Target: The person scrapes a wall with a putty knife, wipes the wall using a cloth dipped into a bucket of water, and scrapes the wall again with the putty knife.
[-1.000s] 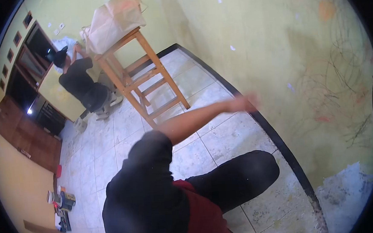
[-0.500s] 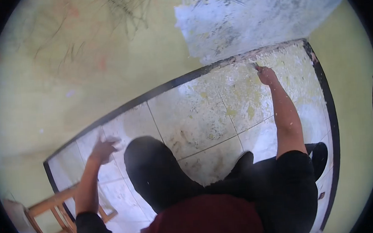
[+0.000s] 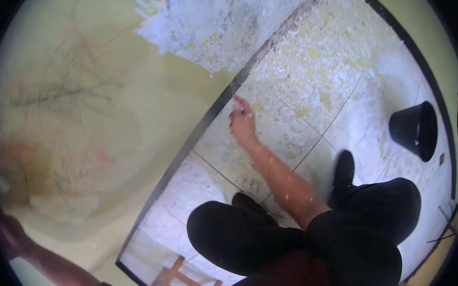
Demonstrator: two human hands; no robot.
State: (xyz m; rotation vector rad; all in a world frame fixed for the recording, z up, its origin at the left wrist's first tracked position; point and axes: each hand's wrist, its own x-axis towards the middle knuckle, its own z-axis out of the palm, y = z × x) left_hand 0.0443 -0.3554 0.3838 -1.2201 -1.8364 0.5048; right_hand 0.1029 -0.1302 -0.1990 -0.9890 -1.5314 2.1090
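Observation:
My right hand (image 3: 242, 124) is closed over the floor beside the dark baseboard (image 3: 209, 115), with one finger side pointing toward the wall; whatever it grips is too small and blurred to name. At the far left edge, my left hand (image 3: 12, 237) is raised near the yellow-green wall (image 3: 133, 122), dark and smeared, its fingers unclear. A bare whitish patch (image 3: 206, 26) with ragged paint edges spreads over the wall above my right hand. Paint flakes (image 3: 312, 54) lie scattered across the tiles below that patch, and pale specks dot my right forearm.
A black bucket (image 3: 414, 131) stands on the tiles at the right. The wooden stool (image 3: 177, 280) is at the bottom left, near the wall. My bent knees and dark shoes occupy the lower middle. A thin dark-legged object (image 3: 446, 224) sits at the lower right edge.
The view has swung round toward the flake-covered corner, bringing the bucket into sight. My right hand has moved left along the baseboard; my left hand has gone from above the floor to the wall side.

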